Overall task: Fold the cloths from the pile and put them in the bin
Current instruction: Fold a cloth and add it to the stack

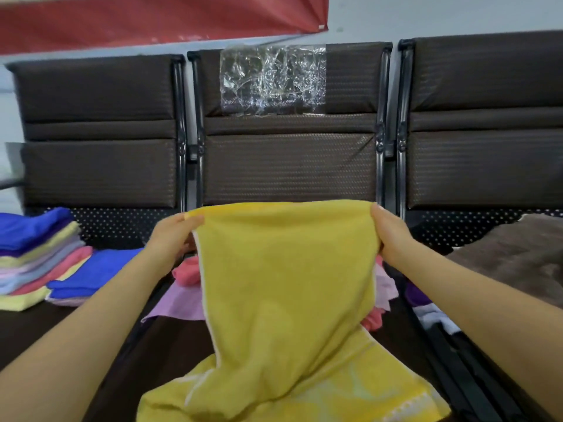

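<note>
A yellow cloth point(286, 287) hangs stretched in front of me, its lower end bunched on the dark seat near the bottom of the view. My left hand point(175, 239) pinches its upper left corner and my right hand point(388, 236) pinches its upper right corner. Behind the yellow cloth lies a loose pile of cloths point(179, 295), pink, red and lilac, partly hidden. A stack of folded cloths point(39, 257) in blue, yellow, grey and pink sits on the left seat. No bin is in view.
Three dark brown seat backs point(289, 166) stand across the rear, the middle one with clear plastic point(272, 79) taped on. A brown furry blanket point(518, 257) lies on the right seat, with purple and white cloth point(426, 306) beside it.
</note>
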Tool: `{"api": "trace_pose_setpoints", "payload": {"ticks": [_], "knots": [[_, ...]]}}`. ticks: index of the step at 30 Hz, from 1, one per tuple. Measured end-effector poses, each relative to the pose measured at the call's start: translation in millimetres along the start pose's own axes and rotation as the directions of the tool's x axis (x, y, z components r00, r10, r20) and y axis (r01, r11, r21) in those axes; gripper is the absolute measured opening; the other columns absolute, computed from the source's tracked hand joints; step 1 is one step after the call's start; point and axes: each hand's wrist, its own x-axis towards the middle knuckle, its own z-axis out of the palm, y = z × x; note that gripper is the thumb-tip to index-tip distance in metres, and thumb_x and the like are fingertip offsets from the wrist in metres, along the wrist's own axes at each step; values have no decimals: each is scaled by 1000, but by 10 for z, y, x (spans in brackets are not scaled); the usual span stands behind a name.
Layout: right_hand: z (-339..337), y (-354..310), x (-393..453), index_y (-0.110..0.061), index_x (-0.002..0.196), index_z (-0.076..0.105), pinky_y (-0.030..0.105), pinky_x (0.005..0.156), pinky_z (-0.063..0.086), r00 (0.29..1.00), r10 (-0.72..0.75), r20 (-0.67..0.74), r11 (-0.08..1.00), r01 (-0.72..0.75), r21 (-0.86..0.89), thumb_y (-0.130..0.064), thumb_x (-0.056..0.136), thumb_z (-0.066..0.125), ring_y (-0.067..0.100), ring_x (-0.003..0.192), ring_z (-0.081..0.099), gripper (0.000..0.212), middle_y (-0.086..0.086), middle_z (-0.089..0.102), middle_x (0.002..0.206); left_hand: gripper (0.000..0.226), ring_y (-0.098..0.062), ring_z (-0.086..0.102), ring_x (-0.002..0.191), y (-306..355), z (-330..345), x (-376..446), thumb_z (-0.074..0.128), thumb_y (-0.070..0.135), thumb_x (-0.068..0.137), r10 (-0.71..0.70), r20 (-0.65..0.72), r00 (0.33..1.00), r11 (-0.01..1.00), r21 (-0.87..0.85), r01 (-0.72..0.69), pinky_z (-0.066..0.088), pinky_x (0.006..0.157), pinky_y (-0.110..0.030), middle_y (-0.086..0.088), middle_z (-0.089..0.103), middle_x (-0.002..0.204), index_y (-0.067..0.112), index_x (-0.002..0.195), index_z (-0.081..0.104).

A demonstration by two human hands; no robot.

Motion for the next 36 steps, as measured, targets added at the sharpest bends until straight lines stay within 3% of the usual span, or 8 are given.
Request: {"api": "trace_pose_setpoints", "payload": {"ticks": [4,8,11,16,24,31,34,36], "knots": [[210,208,134,-19,114,60,29,80,44,992,-82,97,910,114,-399,-45,91,46,16,87,57,38,0,62,97,21,-24,59,87,-127,177,284,62,18,86,194,-314,930,939,334,-83,48,74,-33,-5,65,90,12,106,65],[203,644,185,-8,149,25,30,91,38,981,87,176,648,78,-758,-38,97,49,31,124,46,65,15,42,143,66,-33,55,114,-631,301,333,64,35,85,6,-71,997,740,671,43,46,94,-41,-14,54,131,15,142,39],[155,610,177,-10,146,33,27,85,38,965,-29,260,440,246,-863,-37,99,45,28,120,50,55,12,50,138,58,-30,55,112,-689,378,129,59,40,87,35,55,998,559,827,-65,44,88,-34,-11,47,135,21,140,43],[176,442,-396,-9,89,64,28,59,38,888,-193,417,497,455,-739,-26,95,49,12,66,49,23,3,60,73,22,-12,59,103,-408,480,-512,56,25,94,158,350,923,601,708,-371,42,79,-20,5,64,116,18,111,67],[-77,385,-1438,-13,61,56,16,47,37,682,137,718,666,474,-577,-33,96,53,9,51,46,40,-6,54,54,24,4,51,56,-207,472,-1552,62,40,88,40,658,752,658,548,-516,38,58,-16,20,58,56,21,74,69],[-588,534,-1613,-21,113,64,25,89,43,407,373,834,124,869,-479,-42,80,72,9,97,51,39,-5,57,103,40,-5,47,93,-493,241,-2032,63,59,78,-167,850,501,288,527,-799,44,82,-30,13,50,98,33,107,54],[-631,525,-1601,-20,84,67,23,73,42,413,255,874,353,802,-482,-32,92,62,2,74,50,15,-11,55,79,10,-1,48,79,-465,197,-1905,57,37,93,-114,897,427,464,428,-776,41,73,-25,10,53,86,27,92,57],[-643,415,-1581,-28,67,62,20,65,38,489,237,840,595,610,-523,-32,95,57,-1,65,45,29,-16,51,66,13,3,47,69,-341,177,-1775,54,25,97,-70,855,513,686,415,-598,38,66,-16,11,51,76,25,84,55]]}}
